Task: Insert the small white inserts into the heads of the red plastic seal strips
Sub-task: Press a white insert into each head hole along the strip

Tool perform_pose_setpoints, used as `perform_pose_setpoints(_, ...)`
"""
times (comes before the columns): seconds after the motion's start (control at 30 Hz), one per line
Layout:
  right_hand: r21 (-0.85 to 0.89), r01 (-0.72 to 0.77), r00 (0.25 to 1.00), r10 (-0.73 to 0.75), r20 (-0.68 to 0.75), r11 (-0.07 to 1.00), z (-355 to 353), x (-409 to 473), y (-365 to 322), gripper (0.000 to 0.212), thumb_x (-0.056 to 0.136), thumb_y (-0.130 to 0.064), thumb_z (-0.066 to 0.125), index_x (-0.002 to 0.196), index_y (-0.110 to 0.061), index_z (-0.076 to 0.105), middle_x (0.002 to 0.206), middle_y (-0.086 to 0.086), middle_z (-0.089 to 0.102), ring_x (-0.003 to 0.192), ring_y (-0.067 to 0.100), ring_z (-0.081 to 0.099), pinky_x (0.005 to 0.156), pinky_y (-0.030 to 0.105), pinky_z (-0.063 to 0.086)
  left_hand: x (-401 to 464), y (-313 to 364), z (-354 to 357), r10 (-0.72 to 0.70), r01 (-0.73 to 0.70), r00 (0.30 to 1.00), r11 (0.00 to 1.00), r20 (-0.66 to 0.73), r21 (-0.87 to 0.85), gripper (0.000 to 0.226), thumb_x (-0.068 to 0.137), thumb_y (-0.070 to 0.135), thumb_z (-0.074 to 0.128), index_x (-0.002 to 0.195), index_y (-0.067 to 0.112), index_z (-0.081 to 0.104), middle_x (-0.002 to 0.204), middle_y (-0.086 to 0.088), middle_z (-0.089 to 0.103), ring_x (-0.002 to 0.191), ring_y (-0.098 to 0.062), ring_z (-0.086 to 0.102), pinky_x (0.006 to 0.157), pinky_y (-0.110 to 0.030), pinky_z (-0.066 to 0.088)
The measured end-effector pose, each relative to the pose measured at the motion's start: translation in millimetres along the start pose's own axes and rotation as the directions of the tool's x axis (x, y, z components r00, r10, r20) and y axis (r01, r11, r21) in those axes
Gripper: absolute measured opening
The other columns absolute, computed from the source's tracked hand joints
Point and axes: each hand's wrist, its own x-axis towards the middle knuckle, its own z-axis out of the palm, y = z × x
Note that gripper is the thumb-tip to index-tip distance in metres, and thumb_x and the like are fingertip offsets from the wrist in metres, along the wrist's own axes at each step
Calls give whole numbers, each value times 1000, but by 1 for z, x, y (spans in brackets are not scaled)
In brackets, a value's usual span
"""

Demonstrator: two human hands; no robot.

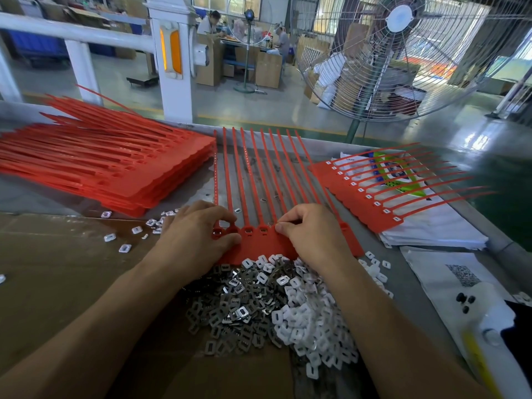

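Best way through this bit: keep the sheet of red strips (260,246) pinned flat on the desk (72,254), square each insert over its head and push straight down, since tilting probably jams it. Working along the row from one end should help avoid skipping a socket.

Biggest first: tall stack of untouched red sheets (100,165) toward the far left corner of the desk. Finished sheet (365,197) with white showing in every head, out toward the right edge on some papers (437,226). Working sheet in the middle, tails running to the far edge, heads nearest the front. Three or four heads visible between the hands, apparently with something metallic inside, no white cap showing yet.

Pile of inserts (302,318) right against the front of the sheet, metal clips (230,306) on its left side, white on its right, strays scattered left.

Left hand (195,240) curled over the sheet's left end, thumb and fingers gripping it there. Right hand (313,234) bent down at the heads, fingertips pinched together at one socket, presumably on an insert, though too small to make out.
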Motion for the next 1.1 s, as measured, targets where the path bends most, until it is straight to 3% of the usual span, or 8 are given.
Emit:
perform_pose_setpoints(0.2, 3, -33, 999, 33, -8, 999, 1, 3, 0, 9, 91, -30, 77, 84, -30, 73, 83, -16, 70, 77, 3, 65, 72, 28, 57, 0, 0, 0, 2, -2, 1000, 1000, -1, 7, 37, 89, 55, 65, 123, 44, 60, 138, 11, 50, 132, -13, 42, 117, -49, 26)
perform_pose_setpoints(0.53, 50, -15, 1000, 16, -16, 999, 0, 3, 4, 7, 98, -30, 69, 95, -29, 75, 85, -17, 70, 78, 4, 67, 72, 26, 56, 2, -2, 1, 9, -9, 1000, 1000, -2, 14, 37, 88, 56, 64, 123, 45, 60, 138, 12, 49, 131, -13, 42, 116, -47, 25)
perform_pose_setpoints(0.67, 56, 48, 999, -48, 5, 997, -5, -2, 4, 8, 98, -31, 68, 94, -32, 74, 86, -21, 69, 78, -3, 65, 65, 17, 46, 1, -4, 2, 18, -17, 1000, 1000, -3, 9, 37, 88, 57, 64, 123, 46, 59, 137, 13, 49, 131, -13, 42, 115, -46, 26)
perform_pose_setpoints(0.77, 42, 192, 976, -195, 98, 980, -13, -8, 0, 7, 94, -32, 74, 87, -34, 76, 85, -24, 71, 84, -12, 63, 68, 10, 41, 1, -5, 2, 16, -16, 1000, 1000, -6, 7, 37, 88, 57, 64, 123, 46, 59, 137, 13, 49, 130, -12, 42, 114, -45, 24)
perform_pose_setpoints(0.87, 31, 320, 905, -315, 287, 947, -20, -17, -10, 3, 90, -33, 78, 87, -34, 77, 85, -26, 71, 81, -6, 66, 69, 11, 43, 1, -4, 3, 16, -16, 1000, 1000, -12, 12, 37, 88, 57, 65, 123, 46, 59, 136, 14, 49, 130, -11, 42, 115, -45, 24)
perform_pose_setpoints(1.0, 15, 398, 794, -353, 495, 917, -19, -27, -21, 10, 85, -41, 83, 90, -35, 77, 90, -20, 66, 84, 0, 64, 71, 18, 46, 1, -4, 4, 17, -17, 1000, 1000, -22, 13, 36, 88, 56, 65, 122, 45, 60, 135, 13, 50, 129, -12, 44, 115, -46, 26)
perform_pose_setpoints(1.1, -5, 422, 766, -354, 536, 907, -16, -30, -25, 15, 83, -42, 84, 95, -37, 77, 91, -17, 62, 87, -1, 61, 76, 21, 47, 2, -4, 4, 17, -17, 999, 1000, -27, 23, 36, 89, 56, 64, 123, 45, 60, 134, 13, 50, 129, -12, 44, 115, -46, 26)
